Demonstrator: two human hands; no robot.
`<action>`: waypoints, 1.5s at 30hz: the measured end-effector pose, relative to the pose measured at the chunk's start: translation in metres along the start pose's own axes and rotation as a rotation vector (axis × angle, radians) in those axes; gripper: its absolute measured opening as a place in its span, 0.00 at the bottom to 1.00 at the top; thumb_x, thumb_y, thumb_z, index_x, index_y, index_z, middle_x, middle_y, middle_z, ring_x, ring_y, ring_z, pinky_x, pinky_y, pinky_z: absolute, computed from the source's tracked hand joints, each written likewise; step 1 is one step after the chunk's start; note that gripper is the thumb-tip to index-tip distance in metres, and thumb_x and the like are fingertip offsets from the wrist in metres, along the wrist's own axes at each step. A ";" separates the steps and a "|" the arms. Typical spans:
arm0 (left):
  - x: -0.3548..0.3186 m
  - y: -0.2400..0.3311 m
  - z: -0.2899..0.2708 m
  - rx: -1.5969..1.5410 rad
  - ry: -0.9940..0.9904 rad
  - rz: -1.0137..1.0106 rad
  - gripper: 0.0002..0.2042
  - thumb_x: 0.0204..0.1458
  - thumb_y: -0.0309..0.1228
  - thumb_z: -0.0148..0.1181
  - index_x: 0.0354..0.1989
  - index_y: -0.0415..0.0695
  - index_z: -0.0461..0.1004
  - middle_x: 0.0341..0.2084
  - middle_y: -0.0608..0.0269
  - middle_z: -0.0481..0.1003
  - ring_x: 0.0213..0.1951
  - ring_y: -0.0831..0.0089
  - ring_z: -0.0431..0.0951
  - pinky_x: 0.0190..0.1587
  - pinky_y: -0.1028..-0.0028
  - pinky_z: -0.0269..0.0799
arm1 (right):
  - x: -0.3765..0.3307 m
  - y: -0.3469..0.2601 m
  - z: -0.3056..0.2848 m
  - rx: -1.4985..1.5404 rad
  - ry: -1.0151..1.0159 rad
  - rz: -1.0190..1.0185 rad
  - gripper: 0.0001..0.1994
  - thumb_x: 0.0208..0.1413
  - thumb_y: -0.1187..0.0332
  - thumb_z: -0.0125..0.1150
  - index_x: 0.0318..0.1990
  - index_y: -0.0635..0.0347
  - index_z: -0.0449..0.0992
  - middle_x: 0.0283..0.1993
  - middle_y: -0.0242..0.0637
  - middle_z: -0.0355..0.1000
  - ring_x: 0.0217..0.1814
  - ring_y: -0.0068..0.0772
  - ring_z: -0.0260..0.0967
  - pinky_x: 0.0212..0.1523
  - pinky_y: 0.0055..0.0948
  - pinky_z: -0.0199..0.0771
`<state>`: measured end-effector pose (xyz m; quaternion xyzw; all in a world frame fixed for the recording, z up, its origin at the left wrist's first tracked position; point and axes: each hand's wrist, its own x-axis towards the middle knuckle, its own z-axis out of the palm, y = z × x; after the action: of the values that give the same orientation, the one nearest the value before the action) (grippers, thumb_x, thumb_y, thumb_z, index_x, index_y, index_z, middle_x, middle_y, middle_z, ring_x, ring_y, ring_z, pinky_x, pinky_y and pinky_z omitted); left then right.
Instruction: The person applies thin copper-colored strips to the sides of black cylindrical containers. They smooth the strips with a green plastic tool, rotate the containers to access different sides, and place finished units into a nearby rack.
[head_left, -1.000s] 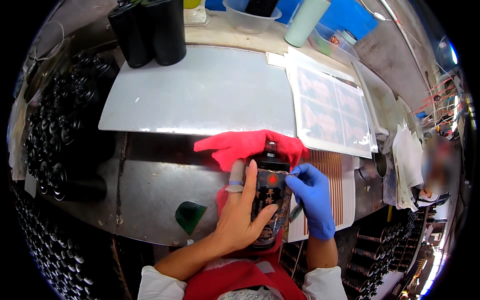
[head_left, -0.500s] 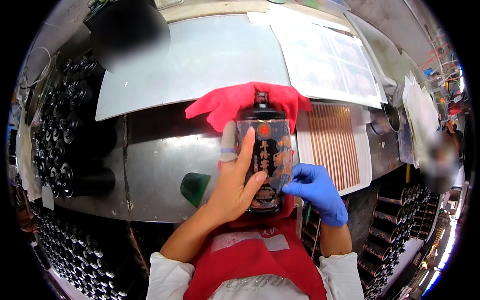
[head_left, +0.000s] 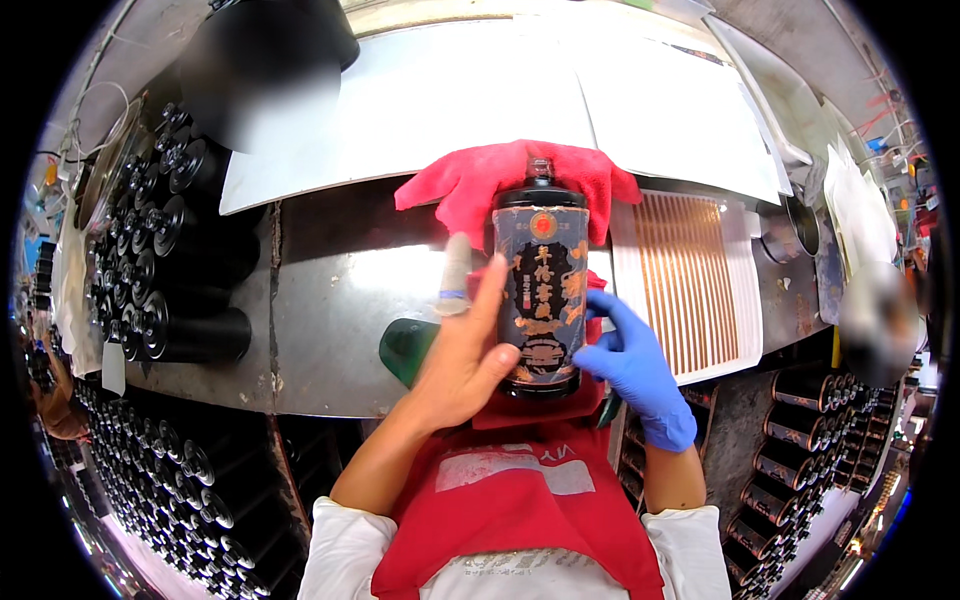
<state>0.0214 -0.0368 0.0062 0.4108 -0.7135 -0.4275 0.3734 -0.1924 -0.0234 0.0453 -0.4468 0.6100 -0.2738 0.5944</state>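
Observation:
A black bottle (head_left: 542, 280) with a dark label, printed in copper and orange, lies neck away from me on a red cloth (head_left: 470, 185). My left hand (head_left: 460, 350) is bare but for a pale cover on one finger. Its index finger and thumb touch the label's left edge, fingers stretched and apart. In a blue glove, my right hand (head_left: 640, 365) grips the bottle's lower right side, thumb in front. A dark green edge shows below that glove; what it belongs to is hidden. Partly behind my left wrist lies a dark green, rounded flat piece (head_left: 402, 348).
The metal table (head_left: 330, 340) bears white sheets (head_left: 670, 110) at the back. To the right sits a white tray (head_left: 755, 340) of copper-coloured strips (head_left: 690, 280). Black bottles (head_left: 200, 330) crowd the left, with more (head_left: 170, 470) below; labelled bottles (head_left: 785, 460) stand in rows at lower right.
My left hand has slid left off the label's front to its edge. The right hand stays at the bottle's lower right. The whole view has shifted slightly.

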 end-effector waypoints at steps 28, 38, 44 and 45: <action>-0.011 0.041 0.044 0.564 0.078 0.365 0.21 0.38 0.23 0.61 0.46 0.44 0.75 0.48 0.35 0.64 0.50 0.41 0.65 0.52 0.51 0.60 | 0.031 0.014 -0.006 0.100 0.411 -0.287 0.16 0.52 0.60 0.61 0.44 0.61 0.74 0.26 0.31 0.70 0.24 0.15 0.62 0.25 0.18 0.64; -0.026 0.023 0.026 0.180 -0.016 0.118 0.36 0.40 0.36 0.68 0.59 0.38 0.60 0.60 0.29 0.47 0.59 0.36 0.55 0.58 0.55 0.54 | -0.005 0.006 -0.011 0.129 -0.178 0.099 0.33 0.47 0.63 0.65 0.61 0.61 0.59 0.44 0.33 0.66 0.28 0.17 0.62 0.28 0.19 0.66; -0.027 0.019 0.024 0.269 0.036 0.229 0.30 0.41 0.35 0.67 0.54 0.39 0.66 0.60 0.29 0.48 0.59 0.39 0.56 0.58 0.58 0.56 | -0.004 0.002 -0.012 0.216 -0.069 0.036 0.23 0.52 0.65 0.59 0.56 0.60 0.66 0.36 0.29 0.66 0.24 0.13 0.61 0.24 0.16 0.63; -0.024 0.025 0.026 0.283 0.060 0.253 0.29 0.41 0.34 0.67 0.54 0.39 0.67 0.60 0.30 0.48 0.60 0.39 0.55 0.58 0.58 0.55 | 0.004 0.006 -0.011 0.194 0.035 0.030 0.21 0.53 0.65 0.59 0.54 0.60 0.68 0.34 0.28 0.67 0.23 0.12 0.60 0.23 0.15 0.63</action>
<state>0.0006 0.0000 0.0151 0.3789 -0.8009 -0.2600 0.3838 -0.2035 -0.0259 0.0401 -0.3732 0.5973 -0.3306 0.6283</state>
